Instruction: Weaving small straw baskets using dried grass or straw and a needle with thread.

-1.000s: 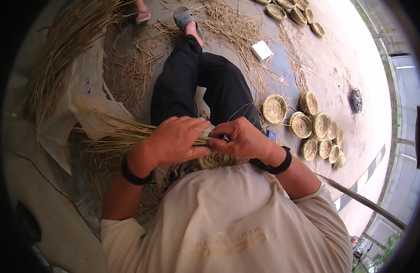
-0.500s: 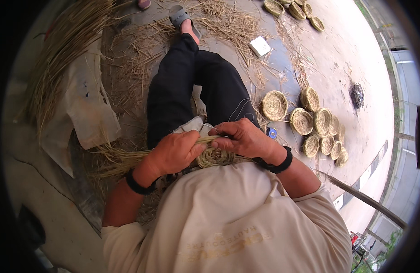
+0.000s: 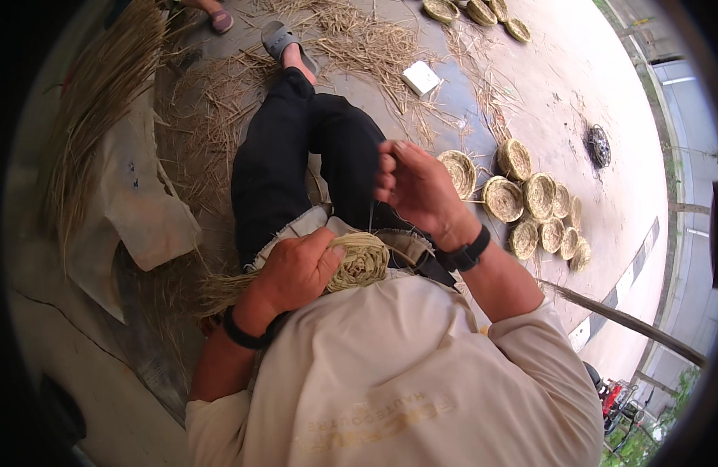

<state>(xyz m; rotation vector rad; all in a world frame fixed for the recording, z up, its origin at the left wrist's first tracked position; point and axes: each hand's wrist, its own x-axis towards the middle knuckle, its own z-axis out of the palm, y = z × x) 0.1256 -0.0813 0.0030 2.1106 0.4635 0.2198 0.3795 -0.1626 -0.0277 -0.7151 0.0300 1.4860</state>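
Observation:
A round coiled straw base [image 3: 362, 263] lies in my lap against my shirt, its rings wound flat. My left hand [image 3: 298, 268] is closed on its left edge, thumb on top, and loose straw ends [image 3: 223, 289] trail out to the left below that hand. Raised above the coil and to its right, my right hand [image 3: 421, 185] is closed with curled fingers. A thin thread [image 3: 371, 214] runs taut from the coil's upper edge up toward those fingers. Whether a needle is in them is too small to tell.
Several finished straw bowls [image 3: 539, 194] stand grouped on the floor to the right, more [image 3: 481, 12] at the top. A straw bundle [image 3: 114, 86] lies upper left beside a bent sheet [image 3: 145, 210]. Also around are a white box [image 3: 420, 78], a dark wire coil [image 3: 598, 146] and a pole [image 3: 624, 323].
My right hand has lifted off the coil, upward and slightly right, drawing out the thread. My left hand stays on the coil, whose face now shows more. The view has shifted slightly.

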